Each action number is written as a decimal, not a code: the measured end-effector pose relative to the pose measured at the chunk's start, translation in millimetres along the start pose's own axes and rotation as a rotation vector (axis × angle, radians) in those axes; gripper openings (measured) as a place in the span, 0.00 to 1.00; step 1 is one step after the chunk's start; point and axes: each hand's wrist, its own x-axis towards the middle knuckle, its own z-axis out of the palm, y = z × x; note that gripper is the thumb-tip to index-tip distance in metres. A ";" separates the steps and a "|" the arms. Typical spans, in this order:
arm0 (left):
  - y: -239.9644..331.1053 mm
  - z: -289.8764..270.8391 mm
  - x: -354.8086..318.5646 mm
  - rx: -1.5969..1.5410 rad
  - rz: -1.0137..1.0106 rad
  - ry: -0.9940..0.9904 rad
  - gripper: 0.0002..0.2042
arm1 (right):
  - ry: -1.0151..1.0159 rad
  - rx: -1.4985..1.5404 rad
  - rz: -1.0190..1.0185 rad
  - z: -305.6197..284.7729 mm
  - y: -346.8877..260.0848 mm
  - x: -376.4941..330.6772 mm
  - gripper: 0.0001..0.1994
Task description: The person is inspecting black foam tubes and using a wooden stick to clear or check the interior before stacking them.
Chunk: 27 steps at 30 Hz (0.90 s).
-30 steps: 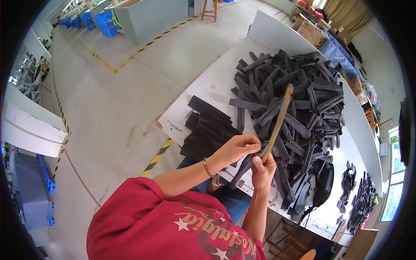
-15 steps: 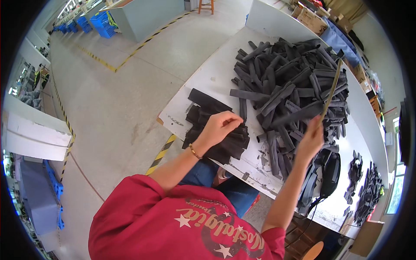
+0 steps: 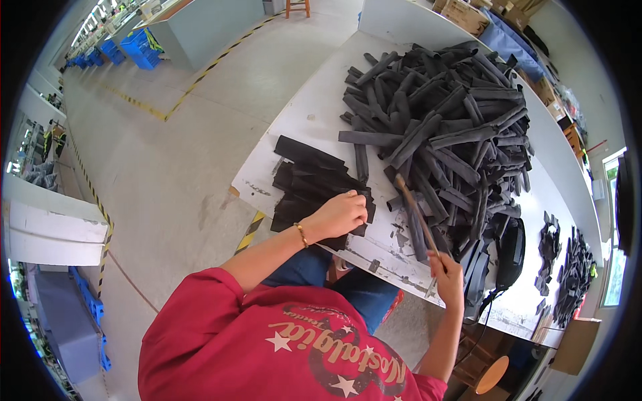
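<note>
My left hand [image 3: 340, 215] is curled closed at the right side of a spread stack of flat black pieces [image 3: 304, 175] near the table's left edge. Its fingertips are turned under, so what they pinch, if anything, is hidden. My right hand [image 3: 447, 275] is closed around a long thin wooden stick [image 3: 416, 212], slanting up and left from the fist. The stick's far end lies over the edge of a big heap of dark grey rolled tubes [image 3: 435, 127]. One tube [image 3: 361, 162] rests apart, beside the stack.
The white table [image 3: 301, 100] has a raised back panel [image 3: 428, 27]. A black rounded object with a cord [image 3: 513, 247] stands right of my right hand. Further right lie more dark scraps [image 3: 574, 277]. Below is a wooden stool [image 3: 491, 374]. Blue crates [image 3: 140, 50] stand far left.
My right hand has swung down and toward me with the stick, which now points up and left. My left hand has lowered onto the right side of the black stack. The view has shifted slightly.
</note>
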 end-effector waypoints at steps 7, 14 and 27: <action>8.2 -28.6 3.1 -0.216 -0.079 0.051 0.04 | -0.267 -0.001 0.167 -32.9 -9.4 -31.4 0.10; 15.8 -36.8 6.6 -0.248 -0.042 0.044 0.04 | -0.299 -0.034 0.081 -26.6 -11.2 -26.2 0.10; 79.0 -21.0 7.0 -0.128 0.183 0.230 0.02 | -0.318 0.511 0.005 88.2 -11.1 -1.3 0.15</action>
